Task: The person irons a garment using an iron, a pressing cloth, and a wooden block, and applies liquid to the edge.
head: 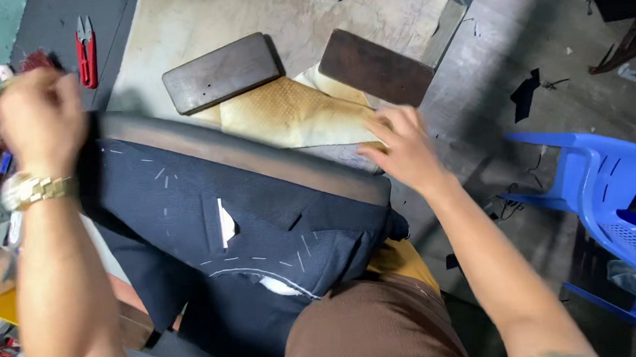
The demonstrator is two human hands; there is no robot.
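On the worktop [172, 17]: dark jacket [209, 223], chalk-marked and basted, seams unfinished.
Left hand [39, 116]: clenched on jacket edge.
Right hand [398, 147]: loose, fingers pressing tan cloth [291, 113].

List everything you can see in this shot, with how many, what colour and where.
Garment: one, dark navy with white chalk marks, draped over the padded board.
Padded board: one, grey-brown edge, centre.
Wooden blocks: two, dark brown, top centre.
Cloth: one, tan, under the blocks.
Thread snips: one, red, top left.
Plastic chair: one, blue, right.
Wristwatch: one, gold, left wrist.
Left hand: gripping the garment's edge, blurred.
Right hand: resting on the cloth by the board.
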